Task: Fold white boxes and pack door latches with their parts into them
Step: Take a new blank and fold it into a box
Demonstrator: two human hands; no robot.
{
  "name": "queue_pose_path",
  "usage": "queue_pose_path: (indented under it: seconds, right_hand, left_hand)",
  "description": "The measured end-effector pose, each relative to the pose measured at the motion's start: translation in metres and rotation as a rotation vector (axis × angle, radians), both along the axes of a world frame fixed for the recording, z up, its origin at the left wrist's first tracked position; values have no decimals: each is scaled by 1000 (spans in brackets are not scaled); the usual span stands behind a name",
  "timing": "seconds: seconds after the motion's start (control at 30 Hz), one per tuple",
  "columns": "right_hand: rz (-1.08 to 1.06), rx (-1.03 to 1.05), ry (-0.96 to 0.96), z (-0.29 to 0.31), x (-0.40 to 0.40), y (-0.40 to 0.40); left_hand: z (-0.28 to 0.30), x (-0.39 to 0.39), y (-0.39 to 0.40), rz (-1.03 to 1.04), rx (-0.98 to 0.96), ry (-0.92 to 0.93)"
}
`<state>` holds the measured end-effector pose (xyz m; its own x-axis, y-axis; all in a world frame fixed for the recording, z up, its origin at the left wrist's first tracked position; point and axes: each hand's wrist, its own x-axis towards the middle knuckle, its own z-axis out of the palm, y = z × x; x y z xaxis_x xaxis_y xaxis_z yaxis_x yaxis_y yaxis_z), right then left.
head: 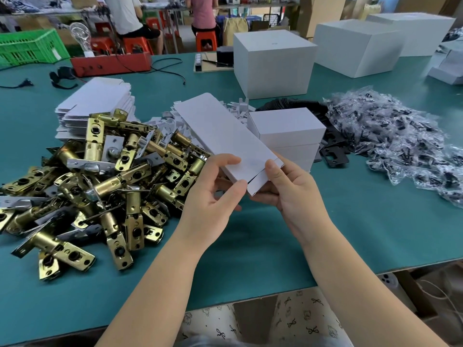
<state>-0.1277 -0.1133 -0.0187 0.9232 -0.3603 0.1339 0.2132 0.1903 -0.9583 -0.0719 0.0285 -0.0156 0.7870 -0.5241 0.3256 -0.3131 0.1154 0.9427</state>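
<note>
A flat white box blank (220, 131) is held above the green table (350, 221), its long end pointing away from me. My left hand (218, 191) pinches its near left corner between thumb and fingers. My right hand (288, 189) grips the near right edge, thumb on top by a small flap. A heap of brass door latches (100, 181) lies to the left. Stacked flat blanks (97, 103) sit behind the heap. Folded white boxes (288, 131) stand just beyond my hands. Bagged screws (400, 144) and black strike plates (335, 154) lie to the right.
Large white cartons (273, 63) stand at the back of the table, with more at the far right (358, 46). A red tray (110, 63) with cables and a green crate (30, 46) are at the back left. People sit on red stools behind. The table's front edge runs beneath my forearms.
</note>
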Motion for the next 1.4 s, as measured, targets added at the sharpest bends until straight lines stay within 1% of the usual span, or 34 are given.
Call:
queue_pose_path:
  seconds: [0.1, 0.17, 0.27, 0.37, 0.47, 0.6, 0.87, 0.97, 1.13, 1.3, 1.4]
  right_hand:
    - [-10, -2, 9, -1, 1, -1]
    - [-17, 4, 13, -2, 1, 0]
    - [-21, 16, 22, -1, 2, 1]
    - [11, 5, -1, -1, 2, 1]
    - [66, -26, -32, -2, 0, 3]
    - [172, -4, -56, -2, -1, 2]
    - [139, 80, -38, -3, 1, -1]
    - [139, 77, -34, -3, 1, 0]
    - [157, 52, -47, -2, 0, 1]
    - [143, 34, -52, 0, -1, 1]
    - [105, -27, -19, 2, -1, 1]
  left_hand:
    - [1, 0, 1, -3, 45, -37]
    - [1, -2, 2, 14, 105, -116]
    - [-1, -4, 1, 124, 232, -291]
    - [-1, -5, -2, 235, 230, -346]
    - [-1, -5, -2, 252, 207, -304]
    - [-4, -5, -2, 241, 164, -251]
    - [-4, -8, -2, 211, 197, -318]
    - [-4, -8, -1, 223, 197, -326]
    - [-6, -6, -1, 289, 143, -253]
    - [-7, -5, 0, 258, 74, -221]
    - [-8, -5, -1, 252, 43, -172]
